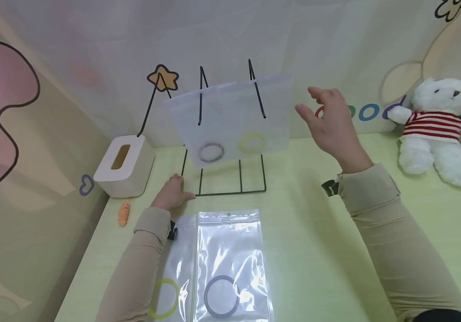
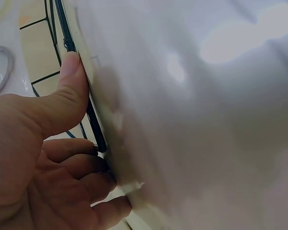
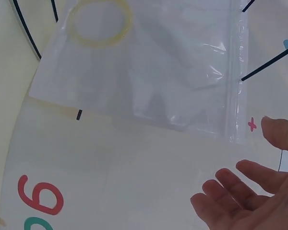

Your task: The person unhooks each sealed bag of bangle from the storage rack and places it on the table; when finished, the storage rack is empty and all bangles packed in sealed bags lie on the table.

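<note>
My left hand (image 1: pixel 170 193) rests at the left front corner of a black wire rack (image 1: pixel 230 193), its thumb and fingertips touching the rod (image 2: pixel 96 127). Translucent plastic zip bags (image 1: pixel 230 112) hang from the rack's prongs; a grey ring (image 1: pixel 200 154) and a yellow ring (image 1: pixel 239 144) show on them. I cannot tell how far the bags overlap. To their right, my right hand (image 1: pixel 328 120) is raised with fingers spread, apart from the yellow-ringed bag (image 3: pixel 158 72). A clear zip bag with a grey ring (image 1: pixel 230 246) lies in front, beside another bag (image 1: pixel 188 250) with a yellow ring, partly behind my left forearm.
A white tissue box (image 1: pixel 133 179) stands at the left, with a black rod rising behind it. A small orange object (image 1: pixel 123 213) lies in front of the box. A white teddy bear (image 1: pixel 435 152) in a striped shirt sits against the patterned backdrop (image 1: pixel 335 44) at the right.
</note>
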The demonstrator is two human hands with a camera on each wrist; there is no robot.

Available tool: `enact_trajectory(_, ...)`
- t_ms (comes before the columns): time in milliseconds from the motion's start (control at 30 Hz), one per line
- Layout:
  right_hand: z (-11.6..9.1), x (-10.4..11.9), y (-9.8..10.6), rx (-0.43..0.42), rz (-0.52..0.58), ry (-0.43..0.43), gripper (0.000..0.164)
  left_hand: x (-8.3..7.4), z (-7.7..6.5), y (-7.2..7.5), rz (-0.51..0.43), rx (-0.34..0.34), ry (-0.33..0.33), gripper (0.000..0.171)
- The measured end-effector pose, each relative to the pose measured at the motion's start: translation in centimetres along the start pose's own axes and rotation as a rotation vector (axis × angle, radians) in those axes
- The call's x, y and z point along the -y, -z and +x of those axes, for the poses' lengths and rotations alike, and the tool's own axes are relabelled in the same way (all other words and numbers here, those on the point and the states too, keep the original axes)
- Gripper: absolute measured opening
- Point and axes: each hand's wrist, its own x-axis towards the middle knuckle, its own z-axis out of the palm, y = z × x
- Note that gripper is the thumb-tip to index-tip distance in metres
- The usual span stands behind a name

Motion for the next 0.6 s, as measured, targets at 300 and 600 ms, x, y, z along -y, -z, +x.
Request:
enact_trajectory(300, 1.8, -0.2, -1.4, -0.052, 0.088, -0.045, 0.054, 0.1, -0.1, 0.0, 0.001, -0.005, 0.014, 0.083)
enact_trajectory(600, 3.6, -0.2, -2.1, -0.05, 0.094, -0.07, 0.057, -0.2, -0.2, 0.2, 0.011, 0.003, 0.019, 0.083)
